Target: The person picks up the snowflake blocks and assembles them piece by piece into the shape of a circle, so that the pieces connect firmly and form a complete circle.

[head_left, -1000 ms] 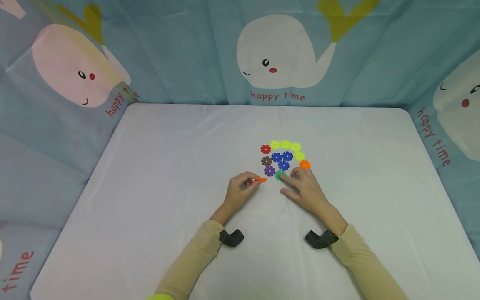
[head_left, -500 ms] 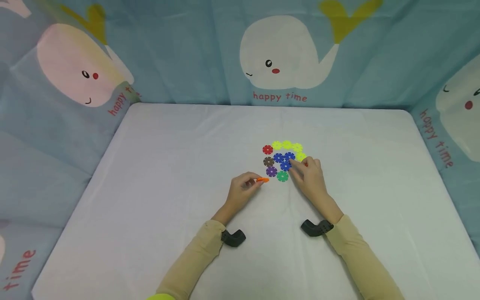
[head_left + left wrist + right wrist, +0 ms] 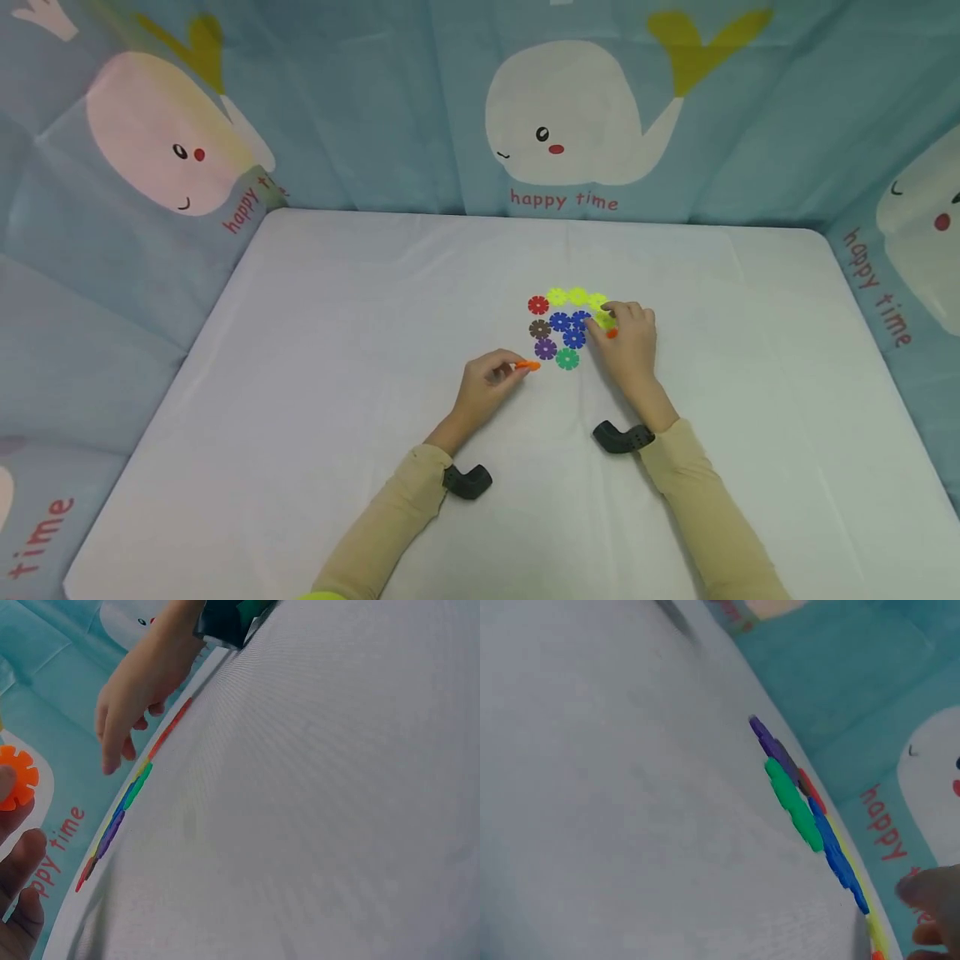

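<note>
The right hand [image 3: 632,340] partly hides an orange disc [image 3: 612,333], leaving its grip unclear.

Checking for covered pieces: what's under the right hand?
In the head view, a sliver of an orange disc and part of a yellow disc show beneath the right hand. The rest of the orange disc is covered; anything else there cannot be seen.

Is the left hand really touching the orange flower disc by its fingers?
Touching. The left wrist view shows a fingertip over the orange flower disc, and in the head view the left hand pinches it.
</note>
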Available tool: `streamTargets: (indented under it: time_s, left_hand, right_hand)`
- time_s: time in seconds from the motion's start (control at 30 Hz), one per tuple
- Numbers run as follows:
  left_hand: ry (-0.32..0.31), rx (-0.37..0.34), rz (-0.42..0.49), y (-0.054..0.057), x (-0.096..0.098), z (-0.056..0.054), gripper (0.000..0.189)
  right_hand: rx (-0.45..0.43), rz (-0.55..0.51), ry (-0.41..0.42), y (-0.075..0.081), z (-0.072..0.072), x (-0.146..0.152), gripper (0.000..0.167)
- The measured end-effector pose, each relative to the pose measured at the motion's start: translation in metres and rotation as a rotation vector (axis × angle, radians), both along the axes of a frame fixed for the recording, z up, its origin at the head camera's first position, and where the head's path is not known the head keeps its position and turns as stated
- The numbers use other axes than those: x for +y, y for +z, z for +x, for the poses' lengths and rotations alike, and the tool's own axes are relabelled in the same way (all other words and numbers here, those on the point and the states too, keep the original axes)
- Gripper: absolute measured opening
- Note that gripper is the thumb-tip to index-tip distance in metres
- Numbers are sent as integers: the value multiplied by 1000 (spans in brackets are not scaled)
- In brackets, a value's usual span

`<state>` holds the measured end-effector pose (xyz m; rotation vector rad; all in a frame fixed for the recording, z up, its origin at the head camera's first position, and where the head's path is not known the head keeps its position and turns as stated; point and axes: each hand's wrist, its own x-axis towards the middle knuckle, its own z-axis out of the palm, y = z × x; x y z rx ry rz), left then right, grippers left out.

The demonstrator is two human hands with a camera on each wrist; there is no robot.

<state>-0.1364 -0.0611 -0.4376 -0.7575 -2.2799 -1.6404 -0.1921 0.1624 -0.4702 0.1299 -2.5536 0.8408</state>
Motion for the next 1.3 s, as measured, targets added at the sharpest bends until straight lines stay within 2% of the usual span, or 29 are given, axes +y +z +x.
streamTargets:
  time_s: [0.1, 0.23, 0.6, 0.7, 0.9, 0.97, 1.07, 1.17, 1.3]
  left_hand:
    - [5, -4, -6, 0, 0, 1, 9]
    - [3, -2, -8, -1, 0, 1, 9]
    - [9, 35, -6, -3, -1, -2, 8]
    - [7, 36, -6, -2, -1, -2, 8]
    - [2, 29, -8, -1, 0, -1, 10]
    - [1, 25, -10, 0, 0, -1, 10]
    - [-3, 23, -16, 1, 1, 0, 10]
    - [-3, 29, -18, 1, 0, 2, 9]
    - [-1, 47, -10, 1, 1, 2, 9]
  right_hand:
    - [-64, -20, -33, 2, -3, 5, 36]
    - [-156, -48, -27, 3, -4, 7, 36]
    - [-253, -124, -40, 1, -8, 7, 41]
    - [-238, -157, -36, -1, -8, 8, 35]
    - [-73, -297, -21, 1, -4, 11, 16]
    - [-56, -351, 4, 4, -1, 10, 13]
    - [-141, -502, 100, 11, 8, 6, 16]
    - [-301, -695, 222, 14, 20, -3, 21]
    - [-487, -905, 339, 13, 30, -13, 21]
